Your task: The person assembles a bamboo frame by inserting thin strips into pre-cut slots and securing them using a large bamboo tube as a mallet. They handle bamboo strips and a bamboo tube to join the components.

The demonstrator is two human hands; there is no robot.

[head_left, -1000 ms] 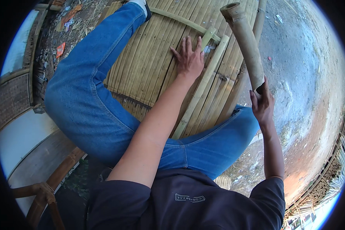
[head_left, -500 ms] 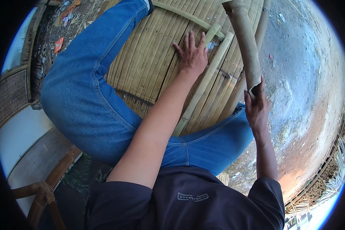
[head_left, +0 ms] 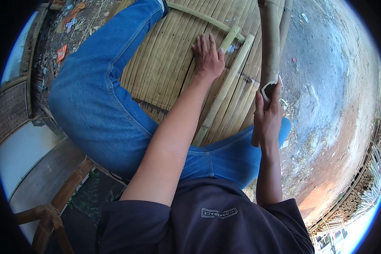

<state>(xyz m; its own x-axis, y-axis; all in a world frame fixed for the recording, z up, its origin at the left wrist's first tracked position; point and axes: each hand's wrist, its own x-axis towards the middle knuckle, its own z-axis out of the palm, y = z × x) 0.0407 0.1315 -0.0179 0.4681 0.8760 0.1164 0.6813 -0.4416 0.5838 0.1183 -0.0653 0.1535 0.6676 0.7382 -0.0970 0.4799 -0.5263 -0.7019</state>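
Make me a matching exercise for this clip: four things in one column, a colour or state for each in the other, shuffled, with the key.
Things:
1. Left hand
2. Shirt
3. Right hand
4. Jeans

Colours or states:
A. Near-black
B. Holding the tube
C. Blue
D. Spread over the slats

Pairs: 1-D, 2-A, 3-B, 4-C

"You seem to be in an open-air bamboo workshop or yard."

"What tells you, besides the bamboo tube (head_left: 270, 46) in your right grip (head_left: 269, 118)?"

"Beneath your left grip (head_left: 208, 58) you have a slatted bamboo platform (head_left: 165, 72). Right of your right grip, you see bare ground (head_left: 321, 114), and farther out, stacked poles (head_left: 363, 186). Well left of your left grip stands a woven wall panel (head_left: 13, 110)."
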